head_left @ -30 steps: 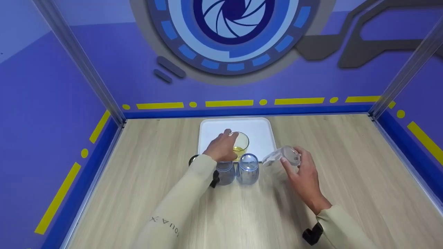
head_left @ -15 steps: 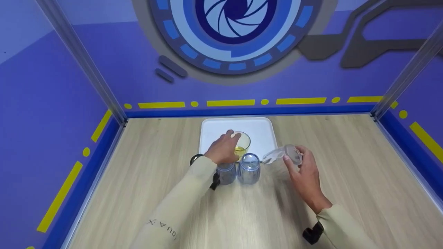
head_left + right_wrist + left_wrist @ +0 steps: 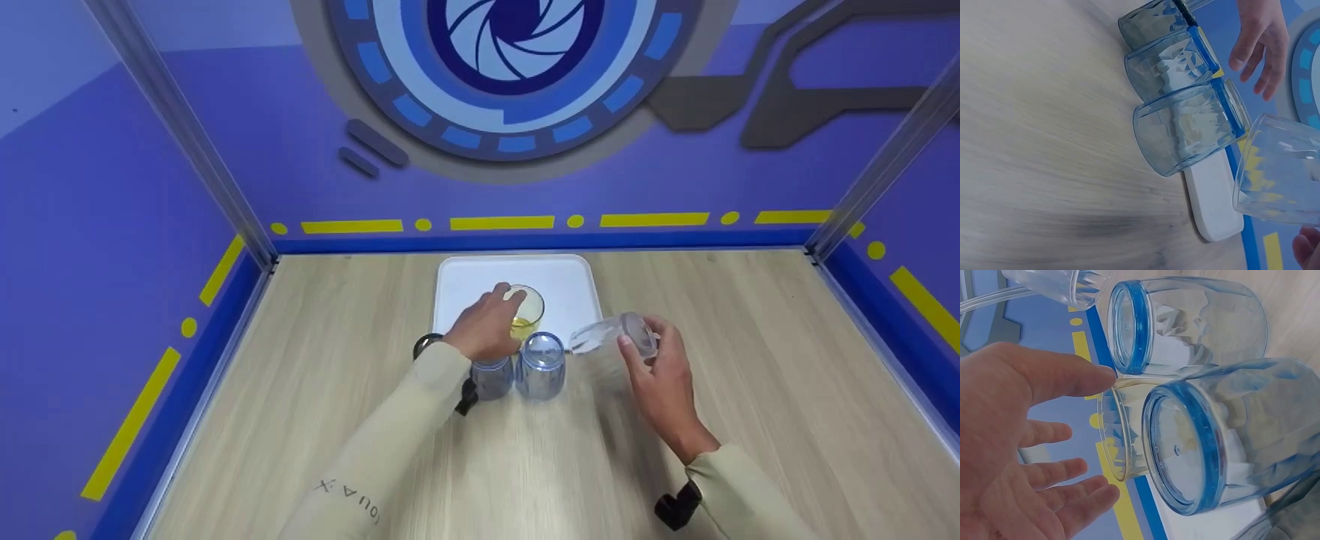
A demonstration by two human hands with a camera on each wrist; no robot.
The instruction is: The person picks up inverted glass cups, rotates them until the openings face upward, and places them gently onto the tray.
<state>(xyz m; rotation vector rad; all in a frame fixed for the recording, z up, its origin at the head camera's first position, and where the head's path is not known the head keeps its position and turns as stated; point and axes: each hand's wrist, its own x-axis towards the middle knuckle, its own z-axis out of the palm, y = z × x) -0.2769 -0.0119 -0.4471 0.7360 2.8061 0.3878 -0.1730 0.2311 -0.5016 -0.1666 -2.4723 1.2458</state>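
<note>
My left hand (image 3: 484, 326) is beside a yellow-tinted glass (image 3: 529, 311) that stands mouth up by the tray's near side. In the left wrist view its thumb and fingers (image 3: 1053, 374) are apart and relaxed near the rim of the yellow-tinted glass (image 3: 1139, 461), not curled round it. To the right, my right hand (image 3: 664, 390) grips a clear glass (image 3: 611, 337) near its base, raised off the table and tilted, its mouth toward the left. Two blue-tinted glasses, the right one (image 3: 541, 371) and the left one (image 3: 493, 380), stand upside down in front of the tray.
Behind the glasses a white tray (image 3: 465, 277) lies on the wooden table (image 3: 720, 300). A dark glass (image 3: 427, 343) sits left of the blue ones, mostly hidden by the left arm. Blue panels (image 3: 187, 150) wall the table at the back and both sides.
The clear glass in my right hand has turned slightly toward lying on its side. My left hand stays by the yellow-tinted glass. The whole view has shifted a little.
</note>
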